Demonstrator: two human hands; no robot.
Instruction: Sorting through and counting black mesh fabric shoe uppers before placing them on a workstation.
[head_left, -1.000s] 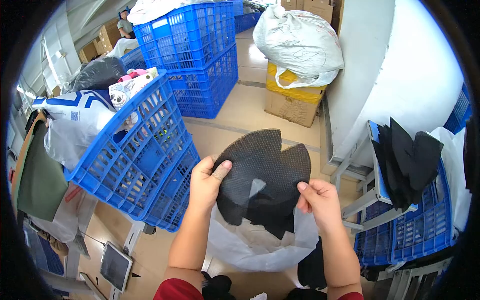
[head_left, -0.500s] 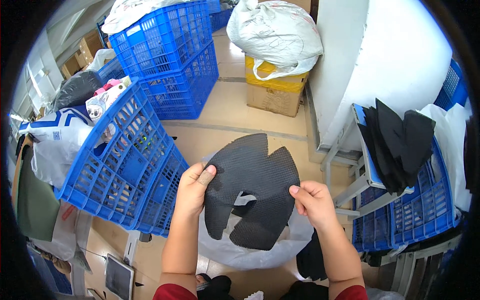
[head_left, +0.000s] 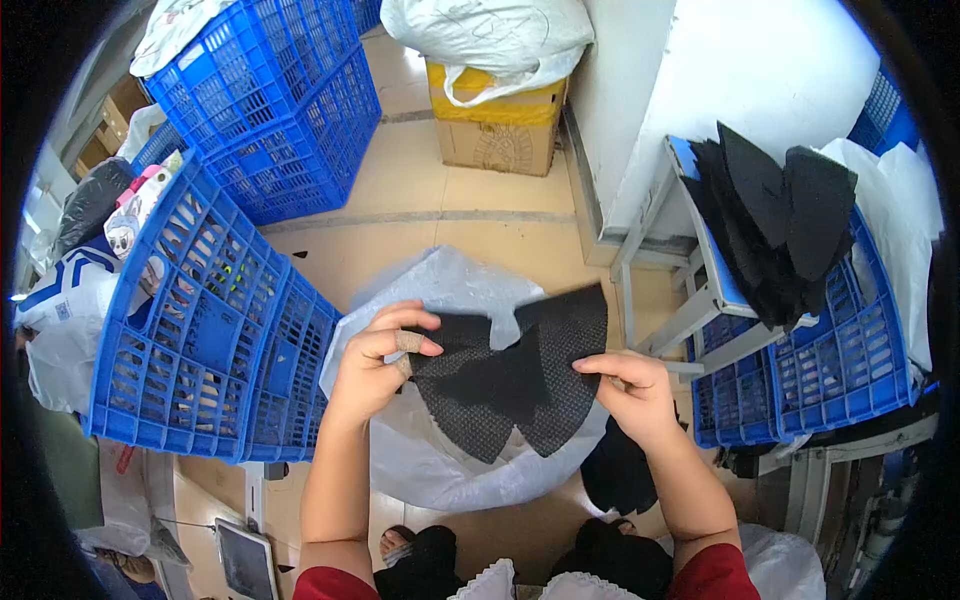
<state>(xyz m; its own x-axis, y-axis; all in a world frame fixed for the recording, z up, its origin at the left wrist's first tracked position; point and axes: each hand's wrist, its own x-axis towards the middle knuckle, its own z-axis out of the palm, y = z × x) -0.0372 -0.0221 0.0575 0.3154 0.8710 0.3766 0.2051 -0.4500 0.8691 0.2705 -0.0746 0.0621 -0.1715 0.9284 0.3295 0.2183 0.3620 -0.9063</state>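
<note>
A black, textured mesh-like fabric piece [head_left: 510,390] is stretched between my two hands in the middle of the view. A rounded cut-out opens at its upper edge, and a V-shaped notch splits its lower edge. My left hand [head_left: 378,362], with a tan bandage on one finger, pinches the left edge. At the right edge, my right hand [head_left: 636,395] grips it between thumb and fingers. Below the piece lies a large whitish plastic bag [head_left: 450,490], its contents mostly hidden. More black pieces [head_left: 620,468] lie beside the bag, near my right forearm.
On the right, a stool [head_left: 712,285] with a blue top carries a pile of black fabric pieces [head_left: 775,220]. A filled blue crate [head_left: 215,330] stands at left, with stacked blue crates [head_left: 265,120] behind. A cardboard box [head_left: 497,140] bears a white sack [head_left: 495,35] beside the white wall.
The black fabric piece has been turned over top to bottom: its cut-out now faces up and the V notch down. My view has tilted downward, showing more of the plastic bag.
</note>
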